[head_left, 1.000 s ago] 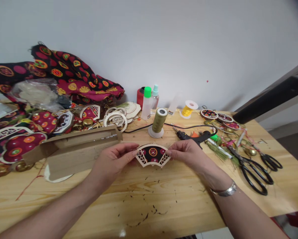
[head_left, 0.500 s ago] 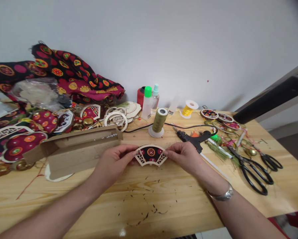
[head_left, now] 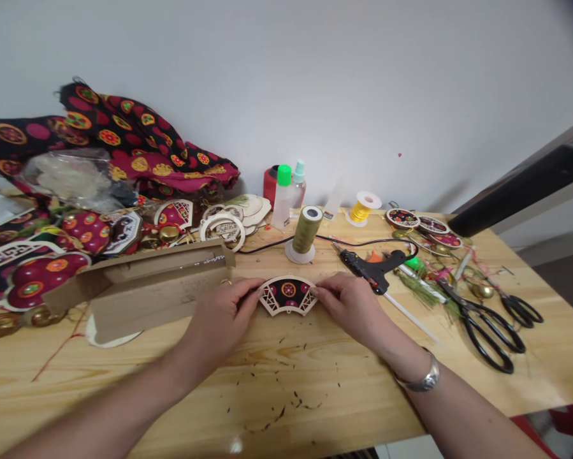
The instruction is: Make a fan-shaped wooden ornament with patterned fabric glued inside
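At clock's centre, over wooden table [head_left: 353, 408], fan-shaped piece [head_left: 289, 292], dark patterned fabric in pale openwork frame. Nine o'clock: left hand [head_left: 222, 312], thumb and fingers clamped on piece's end. Three o'clock: right hand [head_left: 355, 307], thumb and fingers clamped on opposite end. Twelve: green thread spool [head_left: 306, 231]. Between two and three: glue gun [head_left: 376, 268].

Fan ornament [head_left: 289, 295] shifted left (slightly), white stick [head_left: 410, 317] uncovered
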Demonstrator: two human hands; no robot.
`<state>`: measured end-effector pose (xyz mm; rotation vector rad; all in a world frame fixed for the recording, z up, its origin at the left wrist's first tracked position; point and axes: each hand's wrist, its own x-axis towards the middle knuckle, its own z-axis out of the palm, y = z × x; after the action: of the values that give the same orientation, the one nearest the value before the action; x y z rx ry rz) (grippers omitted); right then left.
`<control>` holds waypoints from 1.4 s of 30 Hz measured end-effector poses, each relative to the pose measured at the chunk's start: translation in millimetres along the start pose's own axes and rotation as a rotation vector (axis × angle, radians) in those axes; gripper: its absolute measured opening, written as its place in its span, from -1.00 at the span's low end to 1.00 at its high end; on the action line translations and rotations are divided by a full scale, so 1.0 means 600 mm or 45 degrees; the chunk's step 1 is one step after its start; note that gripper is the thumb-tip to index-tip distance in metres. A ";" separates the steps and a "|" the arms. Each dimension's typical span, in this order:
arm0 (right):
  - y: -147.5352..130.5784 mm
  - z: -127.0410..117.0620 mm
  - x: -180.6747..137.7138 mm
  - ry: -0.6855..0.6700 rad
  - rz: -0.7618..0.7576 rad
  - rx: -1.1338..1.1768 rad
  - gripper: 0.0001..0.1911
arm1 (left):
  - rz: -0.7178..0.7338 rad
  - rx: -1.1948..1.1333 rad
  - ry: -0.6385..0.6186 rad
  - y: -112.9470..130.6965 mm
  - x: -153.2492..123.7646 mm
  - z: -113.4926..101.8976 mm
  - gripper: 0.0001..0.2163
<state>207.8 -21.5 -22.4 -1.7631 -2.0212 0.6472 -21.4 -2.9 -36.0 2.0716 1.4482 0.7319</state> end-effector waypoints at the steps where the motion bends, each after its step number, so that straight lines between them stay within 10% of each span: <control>1: -0.002 0.000 0.000 -0.001 -0.006 -0.021 -0.76 | 0.024 0.025 0.005 0.000 0.001 0.000 -0.73; 16: -0.010 0.001 -0.011 0.219 -0.400 -0.078 -0.59 | 0.543 0.273 0.159 -0.001 -0.009 0.006 -0.59; 42: -0.011 0.003 -0.012 0.096 -0.404 -0.099 -0.68 | 0.341 0.207 -0.040 -0.009 -0.009 0.016 -0.57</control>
<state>202.1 -29.3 -19.9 -1.4366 -2.2327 0.4016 -20.1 -7.4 -47.5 2.4228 1.2632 0.6981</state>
